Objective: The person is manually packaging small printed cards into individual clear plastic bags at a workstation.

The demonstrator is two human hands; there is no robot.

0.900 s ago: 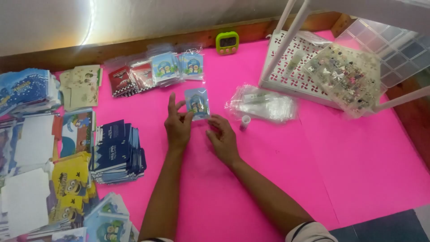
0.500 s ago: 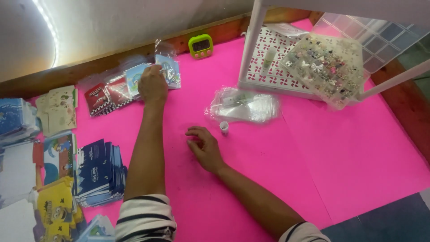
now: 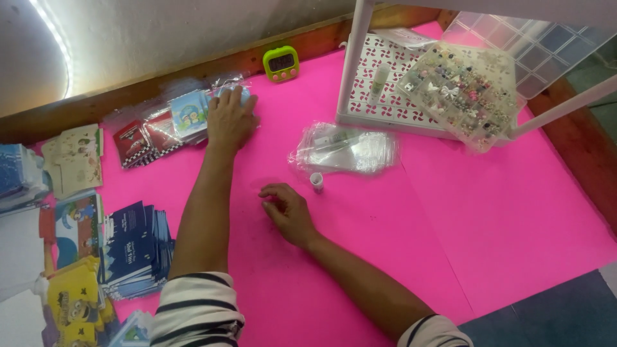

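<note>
While the left hand (image 3: 230, 119) is lying flat, fingers spread, on a small light-blue packet (image 3: 226, 96) at the upper-centre-left of the frame, the right hand (image 3: 287, 209) is resting loosely curled and empty on the pink mat (image 3: 398, 244) near mid-frame, so the two hands are sitting well apart. That packet is ending a row of clear-sleeved packets (image 3: 164, 125) running leftward along the wooden edge (image 3: 128, 90); it is lying up and left of the right hand, and the left hand is clearly the nearer one, already touching it. Long axis cannot be told, since the palm is covering most of it. A small white cap (image 3: 316, 180) is standing just up-right of the right hand, a crumpled clear bag (image 3: 347, 149) just beyond it. Whether the left fingers are pinching the packet or only pressing it down is not showing. Card stacks (image 3: 132, 247) at lower left are being cut off by the frame edge.
</note>
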